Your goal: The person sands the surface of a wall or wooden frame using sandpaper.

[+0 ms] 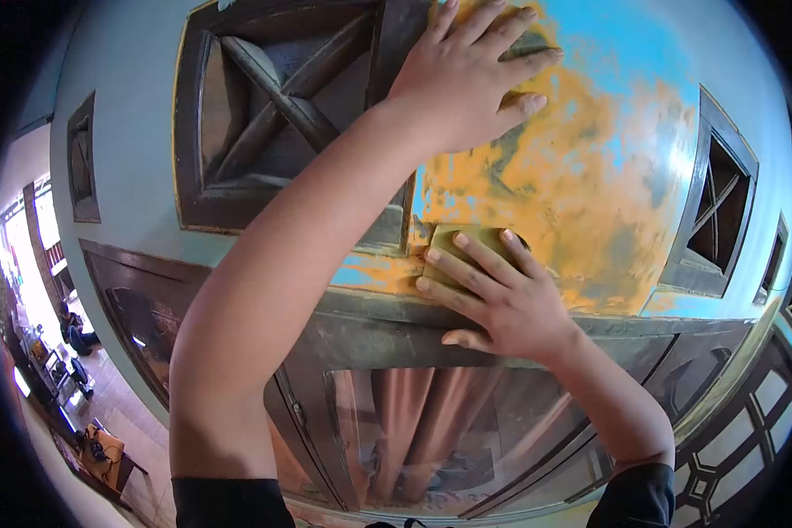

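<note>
My left hand (475, 75) lies flat on the wall with fingers spread, high up beside a wooden vent frame. Under it is a wall patch (581, 194) mottled orange, blue and dark. Lower down, my right hand (510, 304) presses a folded piece of olive-yellow sandpaper (449, 251) flat against the patch, just above the dark wooden ledge. The fingers and palm cover part of the sandpaper.
The dark vent frame (282, 92) with crossed slats is at left, another vent (722, 198) at right. Below are glass panes with a pinkish curtain (414, 414) behind. At far left, a small wooden table (106, 458) stands on the tiled floor (136, 396), and a person (77, 334) sits farther back.
</note>
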`<state>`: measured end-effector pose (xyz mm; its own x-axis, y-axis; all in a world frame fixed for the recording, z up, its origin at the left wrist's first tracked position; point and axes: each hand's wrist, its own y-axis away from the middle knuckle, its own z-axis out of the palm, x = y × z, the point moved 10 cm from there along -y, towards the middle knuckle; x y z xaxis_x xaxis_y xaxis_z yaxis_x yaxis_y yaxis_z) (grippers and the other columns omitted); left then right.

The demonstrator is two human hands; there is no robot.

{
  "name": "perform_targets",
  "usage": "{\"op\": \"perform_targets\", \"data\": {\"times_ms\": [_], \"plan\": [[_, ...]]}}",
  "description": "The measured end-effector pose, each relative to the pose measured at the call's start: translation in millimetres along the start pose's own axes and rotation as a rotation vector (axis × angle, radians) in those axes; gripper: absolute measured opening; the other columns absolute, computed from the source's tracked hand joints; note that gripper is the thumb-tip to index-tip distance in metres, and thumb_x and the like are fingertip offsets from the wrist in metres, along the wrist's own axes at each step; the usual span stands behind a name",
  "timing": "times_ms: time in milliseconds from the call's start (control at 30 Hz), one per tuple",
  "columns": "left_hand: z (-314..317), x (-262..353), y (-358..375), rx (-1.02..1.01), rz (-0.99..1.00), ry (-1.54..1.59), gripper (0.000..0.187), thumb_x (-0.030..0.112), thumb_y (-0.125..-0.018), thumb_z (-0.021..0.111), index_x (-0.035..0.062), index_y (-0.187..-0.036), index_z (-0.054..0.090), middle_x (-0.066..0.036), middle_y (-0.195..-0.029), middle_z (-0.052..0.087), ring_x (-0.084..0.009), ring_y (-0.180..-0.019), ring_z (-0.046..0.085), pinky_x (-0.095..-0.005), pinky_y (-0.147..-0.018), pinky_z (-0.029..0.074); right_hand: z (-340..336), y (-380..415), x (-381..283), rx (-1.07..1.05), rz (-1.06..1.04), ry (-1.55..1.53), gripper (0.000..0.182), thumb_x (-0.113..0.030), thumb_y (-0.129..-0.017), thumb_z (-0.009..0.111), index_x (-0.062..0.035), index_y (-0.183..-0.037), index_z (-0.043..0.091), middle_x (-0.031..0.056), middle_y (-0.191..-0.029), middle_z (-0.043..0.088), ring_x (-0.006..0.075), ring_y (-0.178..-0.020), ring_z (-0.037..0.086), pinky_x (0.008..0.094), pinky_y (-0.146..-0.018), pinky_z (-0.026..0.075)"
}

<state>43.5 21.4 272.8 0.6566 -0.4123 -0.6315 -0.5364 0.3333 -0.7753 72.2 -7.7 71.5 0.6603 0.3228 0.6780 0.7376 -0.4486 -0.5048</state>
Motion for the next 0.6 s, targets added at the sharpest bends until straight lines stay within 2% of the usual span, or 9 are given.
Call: {"op": "perform_targets", "data": {"times_ms": [33, 133, 233, 333, 400, 467, 500, 567, 600], "plan": [[-7.1, 1.4, -2.2, 0.008, 0.005, -0.015, 0.062, 0.051, -0.106, 0.035, 0.0224, -0.16, 0.025, -0.012, -0.168, 0.01, -0.0316, -0.155, 0.003, -0.0507, -0.126, 0.002, -8.2, -3.1, 11.8, 0.019, 0.03, 0.055, 0.068, -0.064, -0.09, 0.051, -0.0335, -0.15, 0.045, -0.0051, -0.16, 0.036, 0.021, -0.148, 0.033, 0.0539, -0.12, 0.024], [-22.2, 5.0, -1.2, -0.266, -0.06, 0.101, 0.063, 0.051, -0.105, 0.037, 0.0224, -0.16, 0.025, -0.012, -0.168, 0.01, -0.0317, -0.155, 0.003, -0.0511, -0.126, 0.003, -32.1, -13.7, 42.1, 0.054, 0.114, 0.166, 0.068, -0.064, -0.091, 0.05, -0.0309, -0.15, 0.045, -0.0036, -0.16, 0.036, 0.0208, -0.148, 0.032, 0.0542, -0.12, 0.023], [-9.6, 2.0, -1.4, -0.152, -0.046, 0.088, 0.063, 0.05, -0.105, 0.038, 0.0223, -0.16, 0.025, -0.012, -0.168, 0.01, -0.0319, -0.155, 0.004, -0.0515, -0.126, 0.003, -23.8, -18.7, 16.8, 0.079, 0.037, 0.049, 0.065, -0.062, -0.092, 0.05, -0.0294, -0.149, 0.047, -0.0025, -0.159, 0.038, 0.0212, -0.148, 0.031, 0.0541, -0.121, 0.022], [-23.0, 6.7, 2.5, 0.188, 0.064, 0.049, 0.063, 0.05, -0.105, 0.038, 0.0222, -0.16, 0.025, -0.012, -0.168, 0.01, -0.0318, -0.155, 0.003, -0.0516, -0.125, 0.003, -10.8, -16.4, 1.5, 0.008, -0.116, -0.002, 0.068, -0.063, -0.094, 0.047, -0.024, -0.15, 0.045, -0.0019, -0.157, 0.041, 0.0209, -0.149, 0.03, 0.0504, -0.123, 0.022], [-7.2, 11.4, -1.7, -0.097, -0.115, -0.271, 0.063, 0.05, -0.105, 0.037, 0.0221, -0.16, 0.025, -0.012, -0.168, 0.009, -0.0317, -0.155, 0.003, -0.0514, -0.125, 0.003, -15.9, -19.0, 2.9, 0.001, -0.135, -0.002, 0.071, -0.063, -0.094, 0.048, -0.0187, -0.15, 0.046, -0.0006, -0.156, 0.043, 0.0204, -0.148, 0.032, 0.0479, -0.123, 0.023], [-9.9, 13.3, -0.8, -0.248, -0.213, -0.458, 0.063, 0.05, -0.105, 0.037, 0.022, -0.16, 0.026, -0.012, -0.168, 0.009, -0.0317, -0.155, 0.004, -0.0513, -0.125, 0.003, -16.8, -17.8, 4.2, 0.007, -0.134, -0.026, 0.072, -0.063, -0.093, 0.049, -0.0177, -0.149, 0.046, 0.0006, -0.156, 0.043, 0.0205, -0.147, 0.034, 0.0478, -0.123, 0.024], [-11.5, 14.2, -0.9, -0.253, -0.22, -0.486, 0.062, 0.05, -0.105, 0.037, 0.022, -0.16, 0.026, -0.012, -0.168, 0.009, -0.0317, -0.155, 0.004, -0.0512, -0.125, 0.003, -17.5, -18.2, 4.8, 0.012, -0.133, -0.037, 0.072, -0.062, -0.093, 0.049, -0.0172, -0.149, 0.046, 0.0012, -0.156, 0.042, 0.0205, -0.147, 0.034, 0.0477, -0.123, 0.025], [-13.4, 15.8, -3.0, -0.069, -0.135, -0.328, 0.062, 0.05, -0.105, 0.036, 0.0219, -0.16, 0.026, -0.012, -0.168, 0.008, -0.0317, -0.155, 0.004, -0.051, -0.125, 0.003, -19.7, -20.5, 4.9, -0.002, -0.124, -0.032, 0.069, -0.06, -0.092, 0.053, -0.0182, -0.147, 0.048, 0.0026, -0.156, 0.041, 0.0208, -0.146, 0.036, 0.0475, -0.122, 0.026], [-5.9, 7.4, 0.2, 0.118, -0.042, -0.141, 0.062, 0.05, -0.105, 0.036, 0.0219, -0.16, 0.026, -0.012, -0.168, 0.008, -0.0316, -0.155, 0.004, -0.0509, -0.125, 0.003, -20.6, -21.9, 6.9, 0.005, -0.126, -0.028, 0.069, -0.059, -0.092, 0.054, -0.0186, -0.147, 0.049, 0.0025, -0.156, 0.041, 0.0209, -0.146, 0.036, 0.0476, -0.122, 0.026]]}}
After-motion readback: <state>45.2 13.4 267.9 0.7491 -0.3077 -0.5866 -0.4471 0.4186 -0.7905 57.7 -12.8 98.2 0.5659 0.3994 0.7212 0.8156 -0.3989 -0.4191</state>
